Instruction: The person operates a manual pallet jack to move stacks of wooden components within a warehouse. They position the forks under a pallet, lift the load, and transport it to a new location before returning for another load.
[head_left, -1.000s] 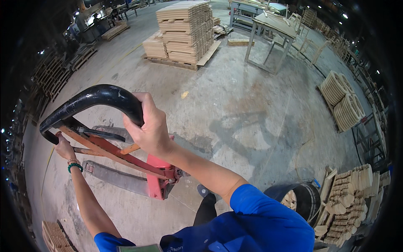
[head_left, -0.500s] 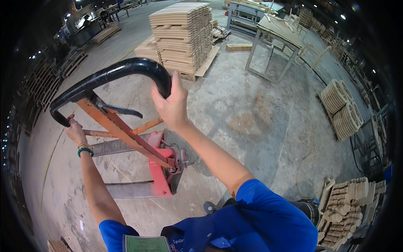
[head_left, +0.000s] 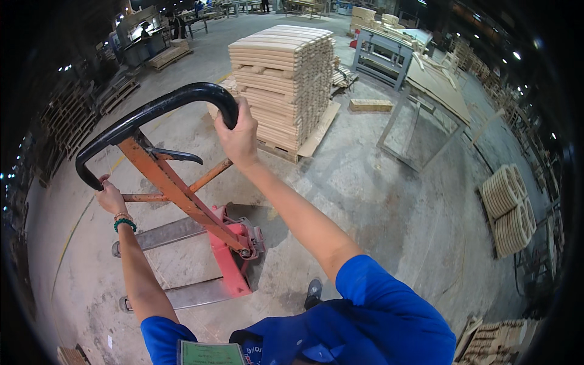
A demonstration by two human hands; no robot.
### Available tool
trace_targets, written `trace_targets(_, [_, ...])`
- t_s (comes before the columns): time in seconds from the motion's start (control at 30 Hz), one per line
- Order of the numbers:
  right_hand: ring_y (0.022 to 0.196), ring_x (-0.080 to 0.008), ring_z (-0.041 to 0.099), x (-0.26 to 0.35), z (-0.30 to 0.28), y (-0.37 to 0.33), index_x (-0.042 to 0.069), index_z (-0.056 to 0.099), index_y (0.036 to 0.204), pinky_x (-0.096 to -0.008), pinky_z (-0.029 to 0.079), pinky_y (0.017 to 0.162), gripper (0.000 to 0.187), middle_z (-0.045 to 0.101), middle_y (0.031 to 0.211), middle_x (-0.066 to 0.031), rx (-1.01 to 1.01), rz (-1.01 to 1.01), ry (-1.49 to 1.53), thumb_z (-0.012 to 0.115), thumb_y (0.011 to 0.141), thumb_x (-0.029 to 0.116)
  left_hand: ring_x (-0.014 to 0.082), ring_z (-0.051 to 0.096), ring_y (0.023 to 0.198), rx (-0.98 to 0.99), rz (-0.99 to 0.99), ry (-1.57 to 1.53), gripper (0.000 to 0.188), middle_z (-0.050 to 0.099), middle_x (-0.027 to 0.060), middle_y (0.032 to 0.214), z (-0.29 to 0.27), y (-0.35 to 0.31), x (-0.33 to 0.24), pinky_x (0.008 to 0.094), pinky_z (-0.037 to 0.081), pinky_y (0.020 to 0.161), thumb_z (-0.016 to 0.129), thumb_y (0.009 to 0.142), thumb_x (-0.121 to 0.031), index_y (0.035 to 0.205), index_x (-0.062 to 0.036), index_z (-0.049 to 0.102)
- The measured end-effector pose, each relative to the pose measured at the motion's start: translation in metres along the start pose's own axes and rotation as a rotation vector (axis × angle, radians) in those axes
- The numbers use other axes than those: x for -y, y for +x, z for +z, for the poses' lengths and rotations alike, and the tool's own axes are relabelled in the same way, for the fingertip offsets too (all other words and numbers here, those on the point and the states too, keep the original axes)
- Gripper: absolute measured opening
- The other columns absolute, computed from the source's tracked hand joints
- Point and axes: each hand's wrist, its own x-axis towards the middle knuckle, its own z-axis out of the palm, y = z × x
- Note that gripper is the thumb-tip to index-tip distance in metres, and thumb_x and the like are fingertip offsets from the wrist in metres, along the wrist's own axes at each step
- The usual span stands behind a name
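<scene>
A pallet jack (head_left: 222,258) with an orange shaft, a red-pink base and two worn metal forks stands before me on the concrete floor. My left hand (head_left: 111,198) is closed round the lower left end of its black loop handle (head_left: 155,111). The right side of the same handle is gripped by my right hand (head_left: 239,141), fingers wrapped round it. Inside the loop sits a small black lever (head_left: 176,156), which neither hand touches. Both forks point to the left and carry nothing.
Straight ahead, wooden slats (head_left: 283,85) are stacked high on a pallet. To the right stand a metal-legged table (head_left: 438,91) and a stack of curved wooden frames (head_left: 508,210). A short timber beam (head_left: 371,105) lies on the floor. More wooden parts (head_left: 499,340) are at lower right.
The slat stack now looks nearer and larger, and the tables have shifted right and down in view. Wooden parts at lower right have slid toward the bottom edge. Both hands keep their grip.
</scene>
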Motion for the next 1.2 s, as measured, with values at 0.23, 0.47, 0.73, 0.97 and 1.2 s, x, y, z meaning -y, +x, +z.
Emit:
trace_targets(0.23, [0.057,-0.0160,0.053,-0.117,0.049,0.086,0.001,0.051,0.093,-0.0291,0.045,0.057,0.016,0.053,0.065,-0.0115,0.058,-0.012,0.061,0.060,0.081,0.004,0.0196,0.060,0.061,-0.064,-0.092,0.088,0.022,0.062,0.0060,0.068,0.106,0.032,0.006,0.0372,0.045,0.059,0.049,0.082,-0.015,0.089,-0.0132,0.070])
trace_targets(0.47, [0.075,-0.0405,0.062,-0.222,0.120,0.165,0.002,0.050,0.102,-0.0434,0.047,0.064,0.026,0.061,0.077,-0.0216,0.186,0.065,0.060,0.060,0.079,0.007,0.0153,0.056,0.055,-0.197,-0.037,0.068,0.022,0.059,0.0030,0.065,0.191,0.082,0.025,0.0338,0.043,0.054,0.048,0.083,-0.014,0.090,-0.0125,0.069])
trace_targets(0.73, [0.068,-0.0330,0.058,-0.335,0.203,0.231,-0.001,0.051,0.098,-0.0375,0.046,0.064,0.022,0.056,0.074,-0.0196,0.191,0.074,0.092,0.060,0.077,0.002,0.0115,0.051,0.054,-0.218,-0.026,0.034,0.023,0.054,0.0012,0.062,0.281,0.128,0.040,0.0306,0.042,0.052,0.046,0.084,-0.013,0.093,-0.0069,0.067])
trace_targets(0.97, [0.082,-0.0433,0.060,-0.402,0.314,0.284,-0.001,0.049,0.100,-0.0453,0.048,0.069,0.030,0.061,0.082,-0.0241,0.199,0.016,0.130,0.062,0.074,0.006,0.0084,0.050,0.056,-0.181,-0.018,-0.129,0.025,0.054,0.0003,0.063,0.320,0.210,0.094,0.0262,0.040,0.049,0.042,0.084,-0.007,0.092,-0.0032,0.065])
trace_targets(1.2, [0.082,-0.0349,0.058,-0.473,0.400,0.320,-0.001,0.050,0.119,-0.0435,0.045,0.075,0.044,0.060,0.088,-0.0206,0.307,0.073,0.075,0.062,0.079,0.012,0.0183,0.058,0.056,-0.409,-0.023,0.153,0.022,0.059,0.0081,0.060,0.388,0.263,0.104,0.0331,0.043,0.054,0.051,0.080,-0.006,0.085,-0.0091,0.072])
